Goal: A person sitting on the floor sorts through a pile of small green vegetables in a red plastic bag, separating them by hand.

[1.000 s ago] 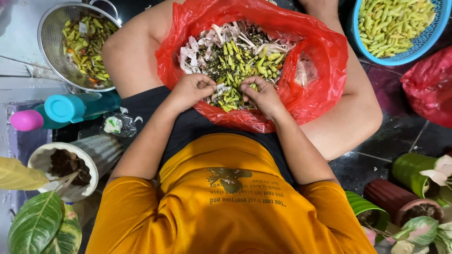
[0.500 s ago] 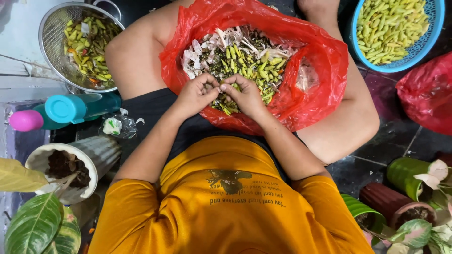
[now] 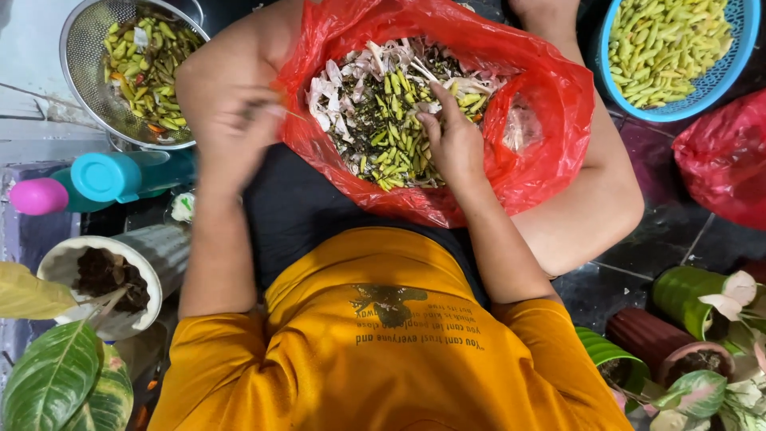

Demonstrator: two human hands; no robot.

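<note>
Right hand (image 3: pixel 453 142) is down in the red plastic bag (image 3: pixel 550 120) in the person's lap, fingers curled into the heap of green pods (image 3: pixel 395 132); whether it is pinching one pod or only resting on them, I cannot tell. The pods lie mixed with pale husks (image 3: pixel 335 88) and dark bits, filling the bag's mouth at about 12 o'clock from the yellow shirt (image 3: pixel 383 351)

Left hand (image 3: pixel 235 132) is up at 10 o'clock, out over the left knee, blurred; the fingertips look pinched together on something small, but what it is cannot be made out. It hangs between the bag's edge and the metal colander (image 3: pixel 80 56), which sits at 10 o'clock further out with cut green pieces inside

At 2 o'clock, a blue basket (image 3: pixel 718 80) full of pale green pods, and a second red bag (image 3: pixel 722 164) just below it. At 9 o'clock, a teal-capped bottle (image 3: pixel 108 175) and a pink cap (image 3: pixel 36 195) beside it. A white pot (image 3: pixel 155 255) of soil sits at 8 o'clock, broad leaves (image 3: pixel 56 383) below it; more potted plants (image 3: pixel 686 359) at 4 o'clock
</note>
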